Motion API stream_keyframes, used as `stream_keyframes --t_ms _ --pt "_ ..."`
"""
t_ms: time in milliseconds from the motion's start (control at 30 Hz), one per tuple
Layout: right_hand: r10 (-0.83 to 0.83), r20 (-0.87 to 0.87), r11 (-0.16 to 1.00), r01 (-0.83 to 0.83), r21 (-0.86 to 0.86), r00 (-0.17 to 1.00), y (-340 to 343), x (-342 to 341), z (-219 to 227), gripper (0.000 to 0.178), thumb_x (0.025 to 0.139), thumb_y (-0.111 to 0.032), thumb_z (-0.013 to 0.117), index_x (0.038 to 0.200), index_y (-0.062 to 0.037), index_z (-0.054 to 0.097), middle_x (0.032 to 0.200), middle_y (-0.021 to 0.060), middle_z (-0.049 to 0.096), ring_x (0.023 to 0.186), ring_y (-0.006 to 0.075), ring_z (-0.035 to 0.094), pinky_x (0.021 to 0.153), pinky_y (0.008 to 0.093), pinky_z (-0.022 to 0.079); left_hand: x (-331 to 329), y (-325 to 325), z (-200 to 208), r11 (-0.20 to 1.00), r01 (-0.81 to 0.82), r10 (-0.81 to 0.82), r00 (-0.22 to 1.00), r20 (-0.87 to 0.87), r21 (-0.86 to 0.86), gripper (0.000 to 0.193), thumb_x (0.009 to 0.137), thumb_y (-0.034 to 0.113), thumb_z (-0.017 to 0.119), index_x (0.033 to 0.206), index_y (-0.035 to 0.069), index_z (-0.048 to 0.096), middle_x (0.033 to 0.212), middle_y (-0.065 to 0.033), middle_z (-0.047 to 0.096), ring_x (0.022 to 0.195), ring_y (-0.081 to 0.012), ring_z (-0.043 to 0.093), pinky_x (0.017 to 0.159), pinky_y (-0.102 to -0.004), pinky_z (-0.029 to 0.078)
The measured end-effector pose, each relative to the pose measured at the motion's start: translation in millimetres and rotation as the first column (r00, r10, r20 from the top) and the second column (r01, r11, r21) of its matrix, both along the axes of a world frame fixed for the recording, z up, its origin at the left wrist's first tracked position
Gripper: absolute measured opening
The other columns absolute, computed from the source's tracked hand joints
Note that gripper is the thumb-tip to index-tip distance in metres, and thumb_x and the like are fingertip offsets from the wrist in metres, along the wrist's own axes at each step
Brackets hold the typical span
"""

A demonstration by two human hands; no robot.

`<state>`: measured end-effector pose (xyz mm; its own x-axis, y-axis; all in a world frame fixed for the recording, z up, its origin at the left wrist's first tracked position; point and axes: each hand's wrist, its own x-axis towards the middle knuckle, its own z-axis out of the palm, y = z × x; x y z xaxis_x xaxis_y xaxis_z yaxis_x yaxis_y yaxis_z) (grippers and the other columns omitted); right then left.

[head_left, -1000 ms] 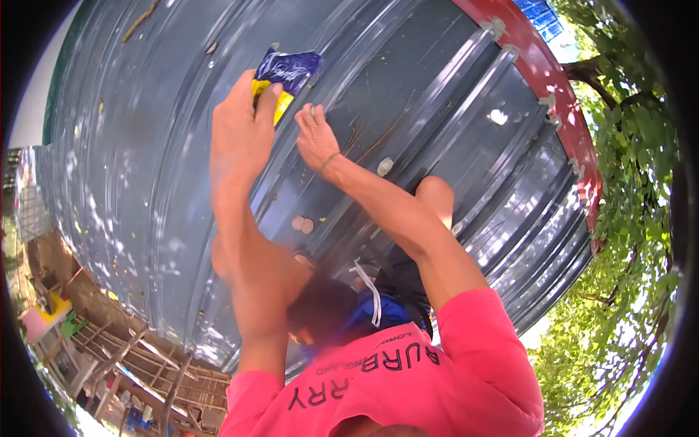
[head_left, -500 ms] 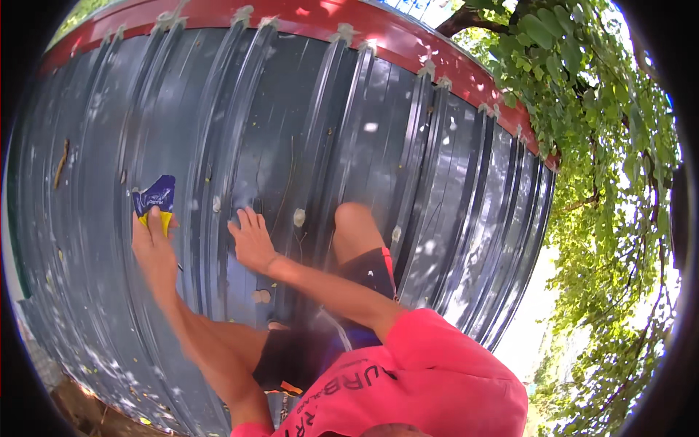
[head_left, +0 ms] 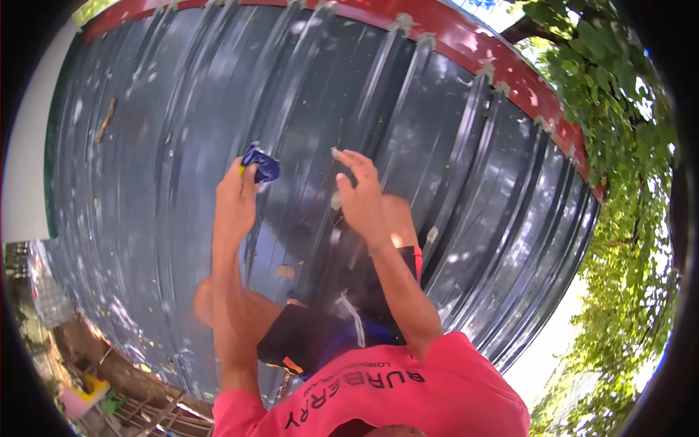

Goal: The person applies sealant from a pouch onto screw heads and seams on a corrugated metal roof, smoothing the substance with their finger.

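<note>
A blue-and-yellow packet [head_left: 263, 165] is pinched in the left hand [head_left: 237, 198], at its fingertips. The right hand [head_left: 362, 198] is held apart, thumb and forefinger parted, its fingertip tipped with a pale dab [head_left: 336, 153]; ribbed sheeting [head_left: 138, 218] is seen beneath both.

A dark ribbed metal roof [head_left: 124, 211] spreads across the view, bordered along its upper and right-hand edge by a red trim strip [head_left: 526, 84]. A brown stick [head_left: 107, 120] lies on the metal at upper left, and a flat, pale tan piece [head_left: 285, 271] rests near the middle. At the far left stands a whitish panel [head_left: 33, 153] beside a dark green edge [head_left: 53, 160]. Leafy foliage [head_left: 604, 58] fills the right side, bright with sunlight. Below, at lower left, a pink-and-yellow object [head_left: 84, 397] sits near wooden poles [head_left: 162, 415].
</note>
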<state>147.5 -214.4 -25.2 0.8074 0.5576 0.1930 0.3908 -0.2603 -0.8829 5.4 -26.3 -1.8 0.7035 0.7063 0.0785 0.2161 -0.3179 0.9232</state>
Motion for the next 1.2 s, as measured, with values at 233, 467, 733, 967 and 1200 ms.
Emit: stream_keyframes --t_ms 233,467,733,967,1200 --pt "0.198 -0.098 0.974 -0.184 0.134 0.975 17 -13 49 0.036 0.096 -0.011 0.057 0.131 -0.0071 0.065 0.143 0.0131 0.052 0.134 0.0281 0.047 0.113 0.0395 0.037 -7 -13 9 0.999 0.032 -0.033 0.991 -0.129 -0.008 0.026 0.107 0.021 0.047 0.110 -0.003 0.058 0.077 -0.0211 0.065 0.072 -0.0364 0.065 0.070 -0.0444 0.048" --pt "0.320 -0.219 0.944 -0.290 0.157 0.922 34 -16 44 0.036 0.100 -0.016 0.055 0.133 -0.0069 0.065 0.144 0.0108 0.051 0.136 0.0256 0.042 0.113 0.0382 0.036 -13 -17 11 0.998 0.063 -0.060 0.971 -0.230 0.006 0.032 0.107 0.027 0.046 0.116 -0.002 0.057 0.081 -0.0257 0.065 0.076 -0.0440 0.062 0.070 -0.0492 0.045" --pt "0.452 -0.555 0.887 -0.287 0.362 0.699 40 -14 39 0.037 0.103 -0.020 0.051 0.131 0.0006 0.066 0.142 0.0048 0.056 0.129 0.0178 0.049 0.113 0.0324 0.032 -14 -21 26 0.997 0.073 -0.077 0.983 -0.165 -0.029 0.040 0.109 0.038 0.041 0.109 0.001 0.056 0.069 -0.0214 0.055 0.063 -0.0375 0.054 0.063 -0.0455 0.041" --pt "0.503 -0.681 0.861 -0.246 0.445 0.531 43 -16 38 0.039 0.103 -0.020 0.051 0.134 0.0010 0.063 0.134 0.0045 0.063 0.127 0.0152 0.051 0.108 0.0323 0.035 -15 -21 27 0.994 0.078 -0.060 0.977 -0.206 0.079 0.038 0.109 0.038 0.044 0.100 0.003 0.056 0.068 -0.0203 0.055 0.062 -0.0406 0.054 0.061 -0.0467 0.040" --pt "0.522 -0.714 0.852 -0.244 0.464 0.466 48 -19 38 0.038 0.102 -0.023 0.053 0.131 -0.0001 0.064 0.129 0.0033 0.065 0.122 0.0140 0.054 0.107 0.0322 0.035 -18 -19 28 0.991 0.069 -0.043 0.974 -0.221 0.113 0.035 0.108 0.035 0.046 0.096 0.004 0.057 0.066 -0.0187 0.055 0.062 -0.0401 0.055 0.059 -0.0465 0.039"
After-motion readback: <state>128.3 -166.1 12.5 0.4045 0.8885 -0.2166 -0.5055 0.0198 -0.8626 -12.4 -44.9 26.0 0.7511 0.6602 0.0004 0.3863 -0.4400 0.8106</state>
